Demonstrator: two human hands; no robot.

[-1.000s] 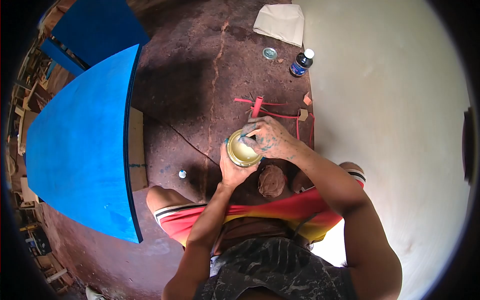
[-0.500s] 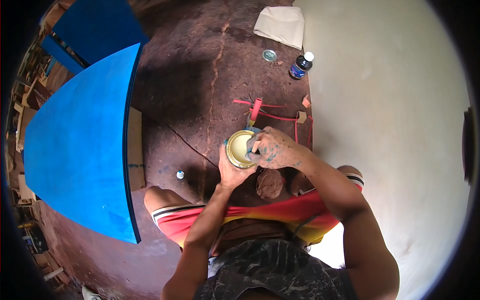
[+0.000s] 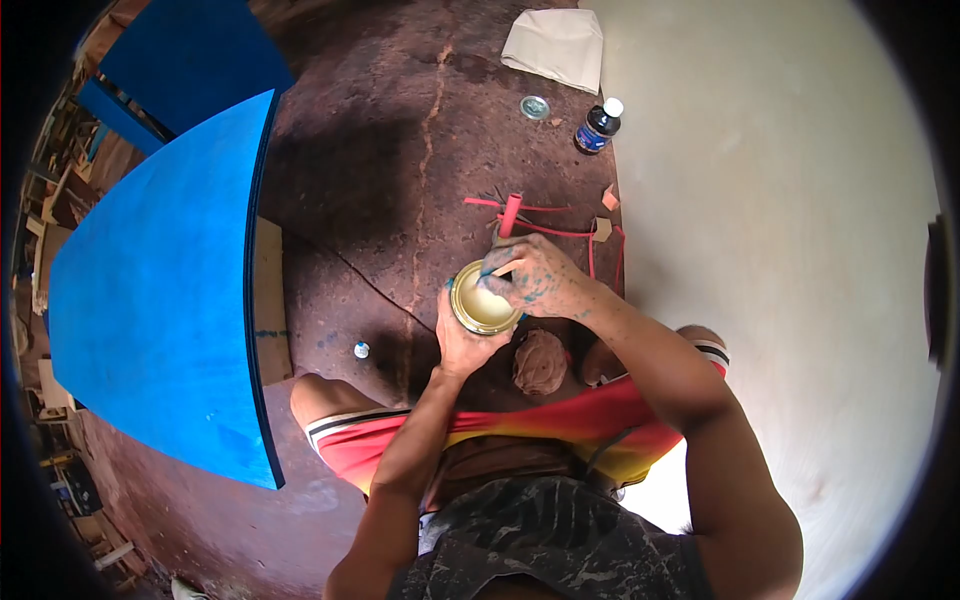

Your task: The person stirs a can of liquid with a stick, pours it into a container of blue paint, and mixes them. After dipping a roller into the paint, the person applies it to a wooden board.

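My left hand (image 3: 467, 342) is wrapped round the side of an open metal can (image 3: 456, 312) with a gold rim. Pale cream liquid (image 3: 483, 305) shows inside it. Over the far right of the rim, my right hand (image 3: 540, 278), spotted with blue-green stains, pinches a light wooden stick (image 3: 507, 268). Its lower end points into the can and is hidden by my fingers. Just beyond the can stands a red tube-like handle (image 3: 511, 214) among thin red strips (image 3: 560, 232). A crumpled brown wad (image 3: 540, 362) lies on the floor close by my right wrist.
Blue-painted panels (image 3: 160, 290) stand at left, one propped on a wooden block (image 3: 270, 300). A wide pale board (image 3: 770, 250) fills the right. Farther off are a dark bottle with white cap (image 3: 598, 127), a round lid (image 3: 535, 107) and a cream cloth (image 3: 555, 48). A small bottle (image 3: 361, 350) sits left.
My right hand has shifted up and slightly left over the rim with the stick, baring more of the cream liquid. My left hand keeps its hold on the can.
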